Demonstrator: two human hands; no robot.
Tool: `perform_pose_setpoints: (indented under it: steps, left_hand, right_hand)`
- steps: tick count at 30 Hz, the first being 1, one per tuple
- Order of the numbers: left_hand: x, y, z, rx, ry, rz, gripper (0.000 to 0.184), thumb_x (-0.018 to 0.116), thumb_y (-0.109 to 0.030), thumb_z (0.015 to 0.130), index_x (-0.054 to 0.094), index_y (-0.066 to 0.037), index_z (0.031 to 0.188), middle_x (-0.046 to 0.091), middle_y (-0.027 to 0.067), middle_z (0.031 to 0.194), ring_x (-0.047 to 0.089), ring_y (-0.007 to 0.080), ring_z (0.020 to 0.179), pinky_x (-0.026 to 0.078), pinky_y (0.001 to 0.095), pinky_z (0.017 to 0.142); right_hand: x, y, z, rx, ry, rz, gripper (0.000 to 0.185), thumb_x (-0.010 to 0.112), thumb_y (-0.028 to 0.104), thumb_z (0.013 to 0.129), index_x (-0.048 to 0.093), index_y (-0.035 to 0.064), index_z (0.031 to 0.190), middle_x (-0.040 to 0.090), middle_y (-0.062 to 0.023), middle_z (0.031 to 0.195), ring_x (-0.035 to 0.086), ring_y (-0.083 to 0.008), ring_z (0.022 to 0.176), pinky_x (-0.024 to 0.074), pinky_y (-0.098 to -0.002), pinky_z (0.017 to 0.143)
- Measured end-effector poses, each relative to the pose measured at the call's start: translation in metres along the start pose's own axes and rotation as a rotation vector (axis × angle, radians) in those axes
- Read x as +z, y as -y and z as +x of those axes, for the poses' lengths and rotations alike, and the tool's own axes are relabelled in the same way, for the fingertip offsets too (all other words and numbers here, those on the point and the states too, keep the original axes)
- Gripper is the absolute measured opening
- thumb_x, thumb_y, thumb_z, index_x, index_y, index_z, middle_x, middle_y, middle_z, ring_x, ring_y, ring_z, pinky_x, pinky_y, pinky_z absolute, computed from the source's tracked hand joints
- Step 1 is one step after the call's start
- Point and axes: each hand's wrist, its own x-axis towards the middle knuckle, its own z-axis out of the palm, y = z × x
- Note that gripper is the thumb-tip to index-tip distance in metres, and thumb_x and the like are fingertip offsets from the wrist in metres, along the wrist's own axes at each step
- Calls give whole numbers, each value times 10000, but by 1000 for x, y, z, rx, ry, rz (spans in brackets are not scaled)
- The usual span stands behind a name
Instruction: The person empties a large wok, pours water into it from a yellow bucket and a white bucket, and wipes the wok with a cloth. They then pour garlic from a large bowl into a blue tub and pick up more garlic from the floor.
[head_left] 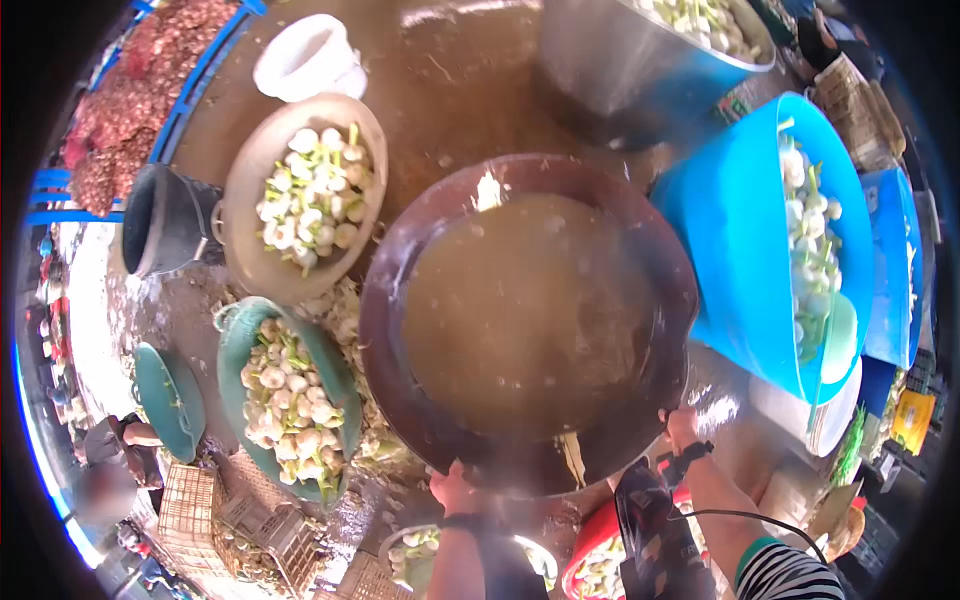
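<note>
A large dark brown basin (378, 330) holds murky brown water, with a strip of pale peel (572, 460) lying near its front wall. My left hand (455, 490) is closed on the basin's front rim, the thumb side toward the water. At the right front of the same rim is my right hand (682, 427), its fingers curled over the edge and partly hidden. A dark strap circles my right wrist.
White bulbs with green stems fill a beige tub (240, 235), a green tub (232, 385), a blue tub (715, 235) and a metal pot (600, 60). Plastic crates (190, 500) stand lower left, near a person (120, 450). A red tub (578, 560) is by my legs.
</note>
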Motion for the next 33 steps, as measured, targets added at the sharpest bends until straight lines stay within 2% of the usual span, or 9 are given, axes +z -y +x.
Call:
perform_pose_setpoints:
  steps: [9, 13, 17, 18, 25, 27, 29, 31, 33]
  left_hand:
    - [-50, -65, -70, 89, -84, 128, 107, 624, -108, 671, 604, -9, 706, 573, 74, 590, 544, 169, 482, 438, 331, 387]
    - [-59, -110, -116, 76, -29, 80, 96, 622, -96, 673, 594, -4, 673, 570, 75, 579, 535, 170, 454, 421, 322, 361]
    - [-56, -146, -138, 66, 51, -21, 63, 608, -66, 683, 580, -18, 653, 561, 73, 568, 517, 171, 414, 395, 302, 316]
    - [-56, -152, -137, 77, 61, -14, 64, 604, -63, 686, 576, -21, 646, 558, 74, 561, 517, 172, 409, 399, 303, 315]
    - [-75, -167, -96, 310, 55, 432, 197, 624, -142, 693, 579, 50, 686, 602, 137, 630, 590, 209, 470, 455, 313, 356]
    - [-80, -158, -72, 525, -10, 682, 220, 625, -155, 691, 575, 57, 671, 593, 135, 598, 574, 207, 440, 447, 311, 355]
    - [-85, -143, -46, 530, -45, 611, 203, 628, -143, 689, 565, 48, 662, 571, 119, 556, 511, 195, 364, 420, 326, 322]
    - [-86, -178, -65, 399, 13, 545, 280, 644, -247, 657, 585, 26, 672, 575, 156, 554, 565, 263, 458, 472, 380, 482]
    - [-85, -210, -83, 316, 36, 428, 217, 633, -155, 700, 550, 41, 656, 545, 118, 506, 529, 222, 371, 431, 336, 329]
  right_hand:
    - [-62, 47, -85, 10, 24, 109, 78, 591, 3, 664, 548, 69, 664, 530, -91, 558, 506, -219, 415, 363, -343, 294]
    - [-85, 41, -35, -199, 235, -384, 92, 662, 89, 649, 608, 117, 719, 605, -50, 656, 582, -201, 540, 452, -330, 434]
    - [-111, 92, -67, -852, 196, -1480, 305, 726, 167, 608, 674, 258, 894, 647, -15, 749, 631, -167, 684, 494, -296, 608]
    - [-104, 75, -28, -653, 224, -1409, 435, 745, 201, 579, 654, 346, 979, 655, -24, 788, 643, -182, 752, 497, -310, 662]
    - [-80, 60, -54, -752, 300, -1611, 348, 761, 252, 529, 685, 230, 869, 662, -39, 817, 646, -184, 801, 504, -303, 664]
    - [-31, -124, 165, -501, 545, -681, 326, 770, 214, 514, 670, 124, 811, 661, -58, 831, 642, -194, 819, 509, -313, 643]
    - [-36, -38, -21, -414, 358, -1029, 289, 749, 186, 559, 649, 99, 816, 642, -67, 787, 619, -201, 728, 494, -332, 587]
    - [-18, -28, -74, -133, 331, -639, 253, 728, 157, 604, 627, 74, 821, 624, -76, 743, 596, -208, 638, 480, -351, 531]
    - [1, -17, -108, 202, 275, -144, 219, 707, 129, 649, 605, 49, 826, 605, -85, 698, 573, -215, 547, 465, -370, 475]
